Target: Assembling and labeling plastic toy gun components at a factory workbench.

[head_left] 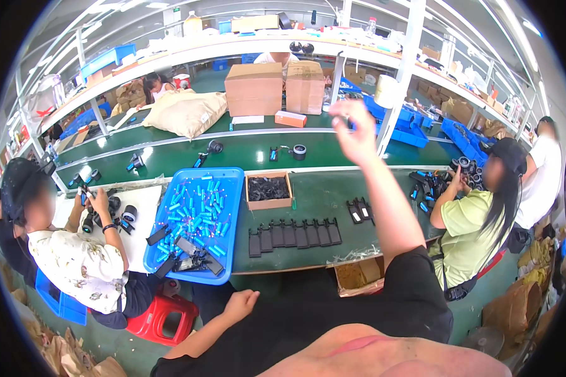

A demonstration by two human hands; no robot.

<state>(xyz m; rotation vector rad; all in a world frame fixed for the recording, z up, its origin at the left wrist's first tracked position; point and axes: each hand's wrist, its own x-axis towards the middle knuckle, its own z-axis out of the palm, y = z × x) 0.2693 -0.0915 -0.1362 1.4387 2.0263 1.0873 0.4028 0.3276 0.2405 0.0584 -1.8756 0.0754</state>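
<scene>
Raised over the far side of the bench, my right hand (pixel 356 133) has bent fingers around something small, dark and bluish, too blurred to name. My left hand (pixel 241 306) is curled into a loose fist low in front of me, off the bench edge; no object shows in it. Between my arms, a row of flat black cases (pixel 294 235) lies on the green bench. To its left, a blue tray (pixel 238 207) holds many blue cylindrical cells (pixel 198 220) with several black housings (pixel 188 256) at its near end. A small carton (pixel 268 202) contains black parts.
Co-workers handle black parts at left (pixel 75 245) and right (pixel 478 213). Beyond the bench, a green conveyor (pixel 245 149) carries several black devices. Large cartons (pixel 253 90) and a shelf post (pixel 399 81) stand behind. An open cardboard box (pixel 358 276) sits below the bench's front edge.
</scene>
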